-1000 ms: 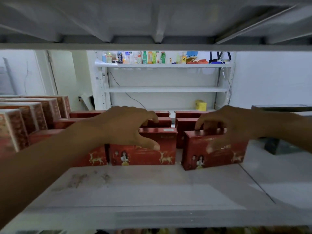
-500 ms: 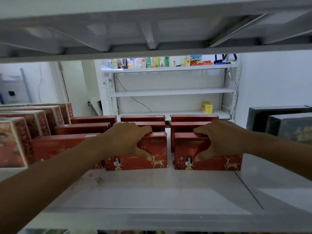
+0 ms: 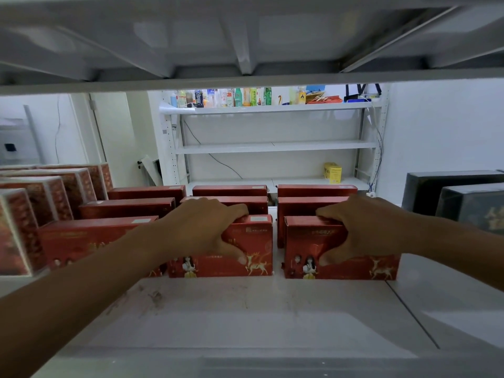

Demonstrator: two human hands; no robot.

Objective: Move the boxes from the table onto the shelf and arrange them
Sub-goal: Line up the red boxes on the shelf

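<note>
On the shelf [image 3: 245, 309], red deer-printed boxes [image 3: 300, 241] stand upright.

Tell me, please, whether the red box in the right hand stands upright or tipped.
Upright: the red box sits level on the shelf, printed front vertical.

Left hand [image 3: 203, 230] gripping, right hand [image 3: 362, 230] gripping, arms extended

White shelf [image 3: 245, 317] before me, surface scuffed. Standing directly on it: 9 red boxes [image 3: 131, 207] in 3 columns of 3, a row of taller patterned boxes [image 3: 68, 189] at left, 2 dark boxes [image 3: 450, 192] at right.
</note>
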